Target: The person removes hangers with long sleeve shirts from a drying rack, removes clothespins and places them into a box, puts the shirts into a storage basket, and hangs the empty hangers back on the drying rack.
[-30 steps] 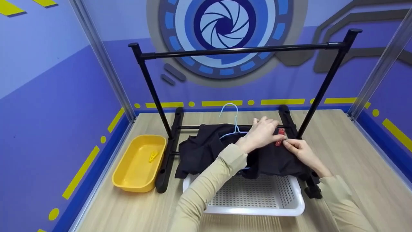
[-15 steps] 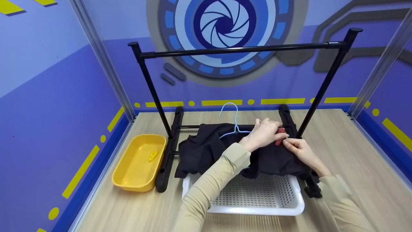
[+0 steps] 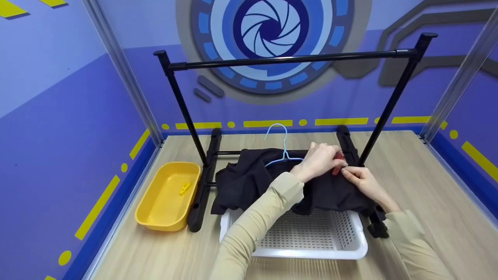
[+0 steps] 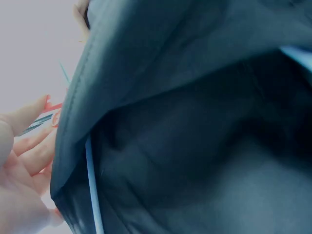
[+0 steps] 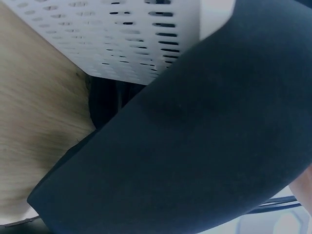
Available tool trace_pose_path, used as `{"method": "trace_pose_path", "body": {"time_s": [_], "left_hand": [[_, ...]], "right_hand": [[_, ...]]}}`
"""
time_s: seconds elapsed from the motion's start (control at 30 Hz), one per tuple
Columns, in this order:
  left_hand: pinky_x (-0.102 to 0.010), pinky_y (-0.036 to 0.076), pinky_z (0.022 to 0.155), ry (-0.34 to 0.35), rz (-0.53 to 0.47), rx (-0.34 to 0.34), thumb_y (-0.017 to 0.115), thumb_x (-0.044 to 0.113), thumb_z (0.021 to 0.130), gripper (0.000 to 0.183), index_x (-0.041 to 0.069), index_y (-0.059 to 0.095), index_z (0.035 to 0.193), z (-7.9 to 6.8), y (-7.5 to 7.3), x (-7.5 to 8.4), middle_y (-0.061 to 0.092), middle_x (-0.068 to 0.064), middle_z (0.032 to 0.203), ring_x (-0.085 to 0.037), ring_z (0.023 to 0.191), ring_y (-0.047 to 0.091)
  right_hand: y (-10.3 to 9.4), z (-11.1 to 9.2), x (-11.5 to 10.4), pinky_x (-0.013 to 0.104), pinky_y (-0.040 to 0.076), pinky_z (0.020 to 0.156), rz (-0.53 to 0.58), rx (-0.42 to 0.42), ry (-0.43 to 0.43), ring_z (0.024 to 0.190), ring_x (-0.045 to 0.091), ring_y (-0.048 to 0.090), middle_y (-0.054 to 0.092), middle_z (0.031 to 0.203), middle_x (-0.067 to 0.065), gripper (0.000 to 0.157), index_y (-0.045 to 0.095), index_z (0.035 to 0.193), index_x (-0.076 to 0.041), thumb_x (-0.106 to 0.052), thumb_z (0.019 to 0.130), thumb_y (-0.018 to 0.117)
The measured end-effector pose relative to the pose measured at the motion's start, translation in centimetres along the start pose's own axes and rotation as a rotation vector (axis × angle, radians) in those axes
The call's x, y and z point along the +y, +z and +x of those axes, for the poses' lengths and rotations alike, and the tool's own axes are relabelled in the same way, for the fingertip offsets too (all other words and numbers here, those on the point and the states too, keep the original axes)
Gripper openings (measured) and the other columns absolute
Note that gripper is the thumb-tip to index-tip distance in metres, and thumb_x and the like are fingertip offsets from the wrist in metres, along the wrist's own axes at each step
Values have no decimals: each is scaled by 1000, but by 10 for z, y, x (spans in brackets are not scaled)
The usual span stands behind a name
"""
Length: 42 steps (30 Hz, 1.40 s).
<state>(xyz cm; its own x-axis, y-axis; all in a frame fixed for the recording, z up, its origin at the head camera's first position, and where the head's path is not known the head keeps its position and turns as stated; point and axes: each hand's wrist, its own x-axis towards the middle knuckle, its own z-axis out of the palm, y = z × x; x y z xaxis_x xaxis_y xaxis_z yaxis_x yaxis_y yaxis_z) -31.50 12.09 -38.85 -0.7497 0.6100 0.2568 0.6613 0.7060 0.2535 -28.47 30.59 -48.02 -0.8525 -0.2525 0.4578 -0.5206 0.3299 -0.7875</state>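
Note:
A black garment (image 3: 241,182) lies over a light-blue hanger (image 3: 285,144), whose hook stands up from the neck opening. My left hand (image 3: 319,159) reaches across the garment and pinches a red clothespin (image 3: 337,168) near the garment's right end. In the left wrist view, my left thumb and fingers (image 4: 36,156) close around the red clip beside the dark cloth, with the hanger's blue wire below it. My right hand (image 3: 362,181) pinches the garment's edge just right of the clothespin. Dark cloth covers most of the right wrist view, hiding those fingertips.
Under the garment stands a white perforated basket (image 3: 303,253). A black garment rack (image 3: 291,60) rises behind and around the hands. At left, a yellow tray (image 3: 161,202) holds a yellow clothespin (image 3: 184,188). Blue-purple panels (image 3: 78,116) enclose the wooden table.
My left hand has shifted slightly to the right, and its fingers cover more of the red clothespin. The right hand and the garment have stayed almost still.

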Motion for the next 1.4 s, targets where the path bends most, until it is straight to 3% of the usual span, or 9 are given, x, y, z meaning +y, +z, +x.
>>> {"method": "trace_pose_path", "body": {"time_s": [0.13,0.3,0.57,0.8,1.07,1.23,1.4], "left_hand": [[-23,43,89,-40,-57,53,73,39,93,21,21,79,101,1,-1,-2,79,14,93,-2,93,71],[-21,42,83,-83,-76,111,76,40,88,20,22,81,95,1,-2,-4,77,13,76,-2,87,72],[-18,41,79,-68,-97,198,76,39,87,18,22,82,90,0,-1,-5,75,12,66,-2,84,72],[-18,40,74,-36,-88,324,79,36,84,16,21,84,87,-1,-3,-3,79,11,81,-6,75,71],[-21,43,77,-48,-129,337,78,37,85,18,20,83,89,0,-6,-6,78,10,80,-9,80,70],[-22,46,86,-53,-170,349,77,37,87,20,18,81,93,-2,-8,-8,79,9,84,-12,87,69],[-18,48,86,-43,-276,348,76,33,90,21,12,78,94,-3,-9,-12,78,3,82,-14,87,70]], "right_hand": [[0,1,0,19,34,62,-9,0,22,70,-5,46,52,76,-21,19,60,80,7,12,97,53],[-1,3,2,24,31,57,-21,4,15,63,-4,41,44,69,-17,27,54,72,3,14,97,51],[1,3,1,20,33,58,-2,16,1,65,-4,44,49,72,-19,24,57,75,5,15,96,52],[2,2,3,14,35,63,-2,34,-24,70,-6,48,56,77,-21,20,59,78,10,18,94,51],[1,1,-1,18,35,59,9,12,-41,67,-5,47,53,74,-20,23,58,75,5,15,96,52],[0,1,-1,16,37,61,19,-1,-45,68,-6,49,57,77,-22,21,61,79,7,14,97,51],[0,0,3,12,39,65,8,12,-49,72,-6,51,60,80,-23,19,62,81,10,16,95,52]]}}
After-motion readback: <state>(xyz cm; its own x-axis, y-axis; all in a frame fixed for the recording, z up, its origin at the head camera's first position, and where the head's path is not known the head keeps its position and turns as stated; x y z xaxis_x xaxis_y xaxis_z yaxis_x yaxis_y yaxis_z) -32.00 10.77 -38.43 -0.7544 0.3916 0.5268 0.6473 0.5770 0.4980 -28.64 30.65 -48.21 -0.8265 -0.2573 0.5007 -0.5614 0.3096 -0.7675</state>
